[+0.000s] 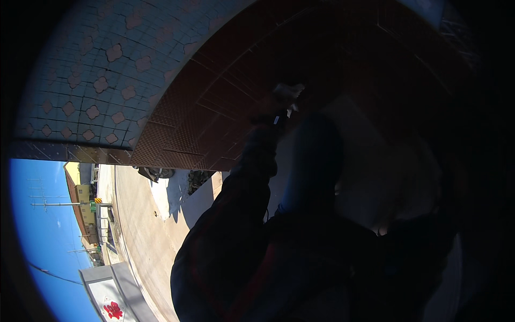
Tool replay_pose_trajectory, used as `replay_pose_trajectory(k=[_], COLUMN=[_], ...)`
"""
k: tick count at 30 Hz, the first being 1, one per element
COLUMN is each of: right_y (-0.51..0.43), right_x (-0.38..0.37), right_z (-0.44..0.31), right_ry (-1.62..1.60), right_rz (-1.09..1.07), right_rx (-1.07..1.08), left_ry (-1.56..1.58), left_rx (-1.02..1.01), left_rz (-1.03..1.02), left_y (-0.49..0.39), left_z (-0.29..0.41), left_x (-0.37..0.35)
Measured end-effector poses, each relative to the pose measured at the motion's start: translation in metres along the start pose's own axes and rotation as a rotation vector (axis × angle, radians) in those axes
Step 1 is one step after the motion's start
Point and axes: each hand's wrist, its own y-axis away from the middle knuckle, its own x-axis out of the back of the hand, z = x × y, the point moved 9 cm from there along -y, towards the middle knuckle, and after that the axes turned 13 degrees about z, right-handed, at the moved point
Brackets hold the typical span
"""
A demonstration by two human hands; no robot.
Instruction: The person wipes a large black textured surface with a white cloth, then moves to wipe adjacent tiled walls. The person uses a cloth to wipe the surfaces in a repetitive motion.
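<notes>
Deep shade covers most of what lies before me. My left arm, in a dark sleeve, reaches up to a dark red embossed panel (225,88). At its end my left hand (266,105) is dim, with a crumpled white cloth or tissue (288,91) in its grasp against the panel. A dark band with a small pale tag (276,120) sits at that wrist. Only a faint patch of my right hand (384,225) shows low on the right, beside my dark clothing; its fingers cannot be made out. My bent knee in blue trousers (316,161) lies between the arms.
A blue tiled wall (100,84) with pink flower shapes adjoins the panel. Sunlit pavement (149,225) lies to the left, with dark objects (155,174) near the panel's edge. Beyond are a yellow building (83,197) and a grey wall bearing a red character (130,277).
</notes>
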Motion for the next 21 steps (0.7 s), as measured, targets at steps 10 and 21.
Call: replay_pose_trajectory(k=[10, 21], right_y=[-0.01, -0.023], right_x=[0.001, 0.004], right_z=[0.001, -0.014], right_ry=[0.001, -0.031], right_rz=[-0.161, -0.18], right_rx=[-0.113, -0.215], left_ry=[-0.059, 0.875], left_rx=[-0.497, 0.091], left_rz=[-0.394, -0.156], left_y=[-0.144, -0.124], left_z=[0.171, 0.107], left_x=[-0.076, -0.162])
